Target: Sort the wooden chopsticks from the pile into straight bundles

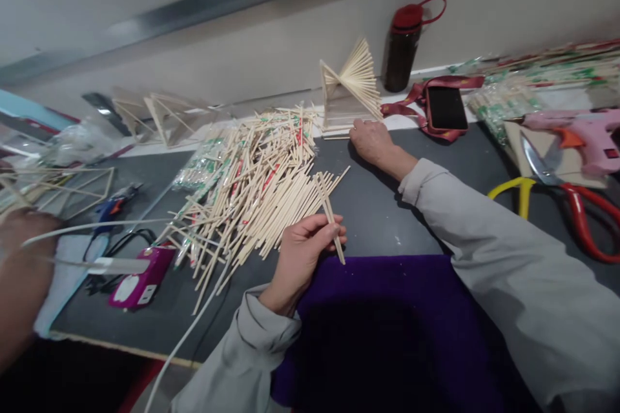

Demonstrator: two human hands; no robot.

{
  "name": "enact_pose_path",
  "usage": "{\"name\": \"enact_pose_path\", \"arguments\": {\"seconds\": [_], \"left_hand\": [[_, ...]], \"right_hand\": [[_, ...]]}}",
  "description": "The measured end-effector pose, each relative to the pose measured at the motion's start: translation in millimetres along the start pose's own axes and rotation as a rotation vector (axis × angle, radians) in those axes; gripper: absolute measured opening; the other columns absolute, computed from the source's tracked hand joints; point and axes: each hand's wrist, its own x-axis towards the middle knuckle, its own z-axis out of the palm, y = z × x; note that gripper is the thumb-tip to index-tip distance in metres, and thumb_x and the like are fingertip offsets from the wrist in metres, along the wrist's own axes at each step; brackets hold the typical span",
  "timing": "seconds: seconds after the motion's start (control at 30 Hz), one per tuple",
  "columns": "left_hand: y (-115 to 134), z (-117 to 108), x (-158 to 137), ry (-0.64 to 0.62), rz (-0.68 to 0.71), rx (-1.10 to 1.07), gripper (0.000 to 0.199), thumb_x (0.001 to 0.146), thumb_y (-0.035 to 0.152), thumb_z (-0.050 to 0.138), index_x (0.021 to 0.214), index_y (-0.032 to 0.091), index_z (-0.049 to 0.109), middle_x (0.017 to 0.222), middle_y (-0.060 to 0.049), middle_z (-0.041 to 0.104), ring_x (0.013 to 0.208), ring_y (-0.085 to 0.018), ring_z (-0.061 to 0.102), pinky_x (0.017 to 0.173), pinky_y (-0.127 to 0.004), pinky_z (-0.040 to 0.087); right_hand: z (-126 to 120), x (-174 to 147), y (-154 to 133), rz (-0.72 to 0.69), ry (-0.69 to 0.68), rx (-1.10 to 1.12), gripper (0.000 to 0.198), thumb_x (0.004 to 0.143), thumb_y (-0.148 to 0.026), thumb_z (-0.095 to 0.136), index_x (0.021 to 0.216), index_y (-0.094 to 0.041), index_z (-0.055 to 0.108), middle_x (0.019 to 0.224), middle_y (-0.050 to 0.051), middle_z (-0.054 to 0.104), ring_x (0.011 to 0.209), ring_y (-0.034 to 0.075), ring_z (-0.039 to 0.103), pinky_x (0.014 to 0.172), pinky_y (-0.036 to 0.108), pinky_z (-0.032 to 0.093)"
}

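Note:
My left hand [305,251] is closed around a couple of thin wooden chopsticks [325,197], which point up and away over the dark table. To its left spreads a big pile of loose chopsticks [271,206], with some in green and red wrappers. Farther forward, my right hand [372,142] has its fingers curled in at the foot of a twisted fan-like model made of sticks [358,80]. What those fingertips pinch, if anything, is hidden. One stick [336,137] lies flat just left of them.
At right are a phone [445,108] on a red lanyard, scissors [547,171] and a pink glue gun [576,132]. A dark bottle [402,48] stands by the wall. On the left are a magenta power block [143,277], a white cable [203,310] and another person's arm [24,271].

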Motion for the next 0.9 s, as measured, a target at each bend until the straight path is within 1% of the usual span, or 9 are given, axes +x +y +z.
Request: {"name": "enact_pose_path", "arguments": {"seconds": [0.13,0.27,0.33,0.47,0.67,0.9], "left_hand": [[-1,-1,-1,-0.026,-0.009,-0.022,0.016,0.077,0.030,0.082,0.090,0.021,0.079,0.075,-0.001,0.077,0.066,-0.010,0.074,0.057,-0.013,0.052],[-1,-1,-1,-0.052,-0.006,-0.033,0.016,0.077,0.030,0.082,0.090,0.021,0.079,0.076,0.000,0.077,0.067,-0.010,0.074,0.058,-0.013,0.052],[0,-1,-2,-0.058,0.000,-0.032,0.016,0.077,0.030,0.081,0.090,0.021,0.079,0.076,0.000,0.077,0.067,-0.010,0.074,0.058,-0.013,0.052],[0,-1,-2,-0.061,-0.005,-0.037,0.015,0.077,0.030,0.081,0.089,0.020,0.079,0.076,0.000,0.077,0.067,-0.009,0.074,0.058,-0.013,0.052],[1,0,-3,-0.059,-0.019,-0.048,0.016,0.077,0.030,0.081,0.089,0.019,0.078,0.076,-0.001,0.077,0.067,-0.010,0.074,0.058,-0.013,0.053],[0,0,-2,-0.060,-0.020,-0.051,0.016,0.077,0.030,0.082,0.089,0.020,0.079,0.075,0.000,0.077,0.066,-0.009,0.074,0.058,-0.013,0.053]], "right_hand": [[-1,1,4,-0.013,-0.024,-0.021,0.040,0.096,-0.007,0.034,0.114,-0.004,0.070,0.112,0.022,0.066,0.104,0.032,0.065,0.078,0.037,0.045],[1,4,12,-0.026,-0.005,-0.037,0.039,0.095,-0.008,0.033,0.114,-0.002,0.068,0.108,0.023,0.065,0.100,0.033,0.065,0.072,0.036,0.043],[3,5,16,-0.017,0.023,-0.045,0.040,0.096,-0.008,0.031,0.116,-0.003,0.066,0.110,0.024,0.064,0.101,0.032,0.065,0.072,0.036,0.042],[8,8,20,-0.011,0.075,-0.064,0.039,0.098,-0.010,0.030,0.116,-0.006,0.065,0.112,0.022,0.064,0.102,0.032,0.064,0.072,0.035,0.042],[16,13,19,-0.007,0.096,-0.043,0.038,0.099,-0.010,0.030,0.116,-0.004,0.063,0.115,0.024,0.062,0.105,0.032,0.062,0.075,0.037,0.043],[18,17,19,0.016,0.103,-0.038,0.038,0.098,-0.010,0.031,0.114,-0.006,0.066,0.112,0.022,0.064,0.101,0.032,0.064,0.073,0.036,0.042]]}}
